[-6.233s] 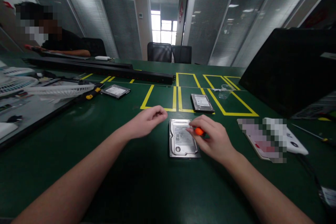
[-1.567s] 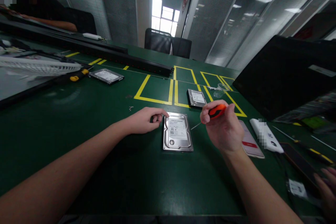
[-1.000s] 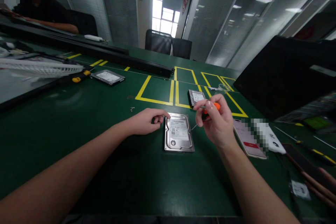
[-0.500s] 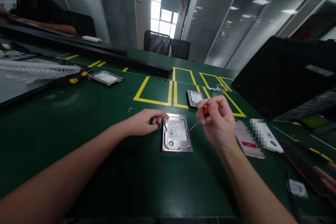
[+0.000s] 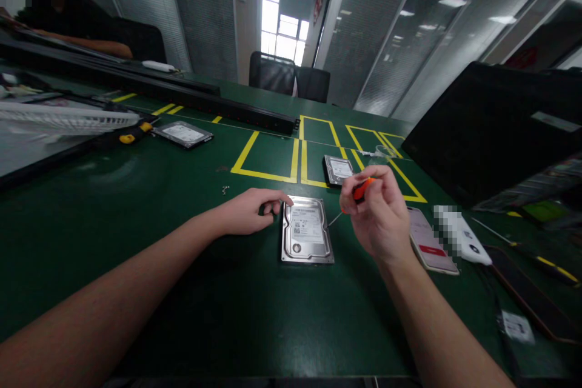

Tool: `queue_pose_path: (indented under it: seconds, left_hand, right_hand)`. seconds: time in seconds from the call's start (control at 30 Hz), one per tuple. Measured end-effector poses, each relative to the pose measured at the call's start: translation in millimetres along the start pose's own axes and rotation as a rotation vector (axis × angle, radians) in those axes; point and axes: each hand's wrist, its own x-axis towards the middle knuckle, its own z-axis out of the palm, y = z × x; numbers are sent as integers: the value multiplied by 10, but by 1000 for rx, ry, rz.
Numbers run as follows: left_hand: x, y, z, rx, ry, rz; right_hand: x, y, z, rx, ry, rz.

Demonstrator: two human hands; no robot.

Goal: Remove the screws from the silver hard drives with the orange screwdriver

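A silver hard drive (image 5: 309, 230) with a white label lies flat on the green table in front of me. My left hand (image 5: 249, 212) comes in from the left, index finger stretched onto the drive's upper left corner, the other fingers loosely bent beside its edge. Between the thumb and fingers of my right hand (image 5: 377, 209) is a screwdriver (image 5: 362, 190) with an orange and black handle. Its thin shaft slants down left, and the tip meets the drive's right edge. Some tiny screws (image 5: 225, 190) lie left of the drive.
Another hard drive (image 5: 337, 170) sits behind my right hand, a third (image 5: 183, 133) farther left near a yellow-black screwdriver (image 5: 135, 133). At right are a phone (image 5: 434, 242), a long screwdriver (image 5: 545, 264) and a large black case (image 5: 491, 127). A person (image 5: 86, 24) sits at far left.
The screwdriver handle has turned a little in my right hand, while its tip stays at the drive's edge. Another person's hand at the right edge has gone from view.
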Motion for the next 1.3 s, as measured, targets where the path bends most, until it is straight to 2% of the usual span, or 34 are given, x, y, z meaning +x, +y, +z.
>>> queue_pose_path:
  seconds: [0.57, 0.87, 1.3]
  left_hand:
    - [-10, 12, -15, 18, -20, 6]
    - [4, -28, 6, 32, -25, 27]
    - [1, -40, 7, 51, -34, 38]
  right_hand:
    - [10, 11, -29, 43, 33, 34]
    - [-10, 19, -14, 89, -13, 8]
    - [1, 29, -22, 57, 7, -16]
